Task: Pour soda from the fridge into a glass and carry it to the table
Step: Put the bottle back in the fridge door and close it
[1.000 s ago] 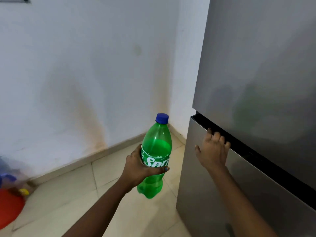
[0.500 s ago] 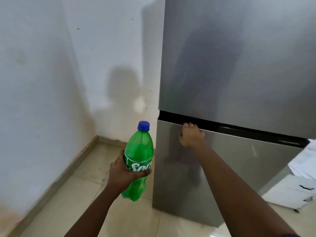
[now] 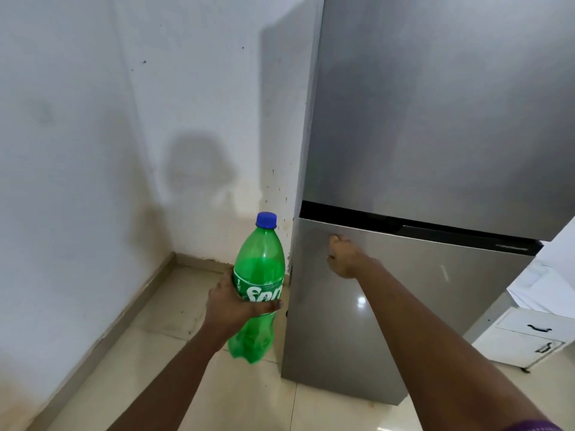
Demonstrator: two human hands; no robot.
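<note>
The tiled floor (image 3: 161, 377) carries a grey fridge (image 3: 404, 306) near the corner walls, and a white cabinet (image 3: 525, 337) stands just beside it at right.

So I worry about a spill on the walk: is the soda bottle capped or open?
Capped: the blue cap sits on the neck of the soda bottle, held upright in the left hand.
</note>
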